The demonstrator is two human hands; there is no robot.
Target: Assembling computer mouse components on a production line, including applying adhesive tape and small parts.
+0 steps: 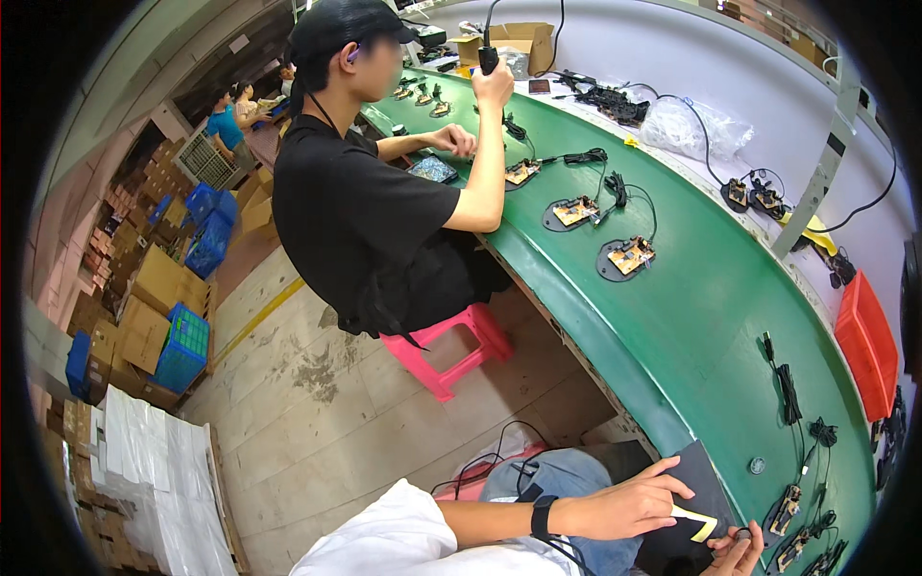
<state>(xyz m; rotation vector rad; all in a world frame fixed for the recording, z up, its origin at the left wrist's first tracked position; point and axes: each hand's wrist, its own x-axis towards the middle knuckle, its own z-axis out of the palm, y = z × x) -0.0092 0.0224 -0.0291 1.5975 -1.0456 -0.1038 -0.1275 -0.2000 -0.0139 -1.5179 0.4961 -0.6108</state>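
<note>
My left hand (626, 506), with a dark band at the wrist, reaches over a dark sheet (706, 475) at the near edge of the green bench. Its fingers are stretched out and apart, next to a pale yellow-edged strip (707, 528) on the sheet. Close to the lower edge, my right hand (735, 555) pinches a small, dark round piece (742, 534) between thumb and finger. Just right of it, several circuit boards on black bases (783, 511) lie with their cables. A small round disc (757, 466) rests on the bench beyond the sheet.
A co-worker (365, 192) in black sits farther along the bench on a pink stool (447, 350), holding up a black corded tool (489, 60). More boards on oval black bases (626, 257) line the green bench (706, 336). At right stands a red bin (866, 346).
</note>
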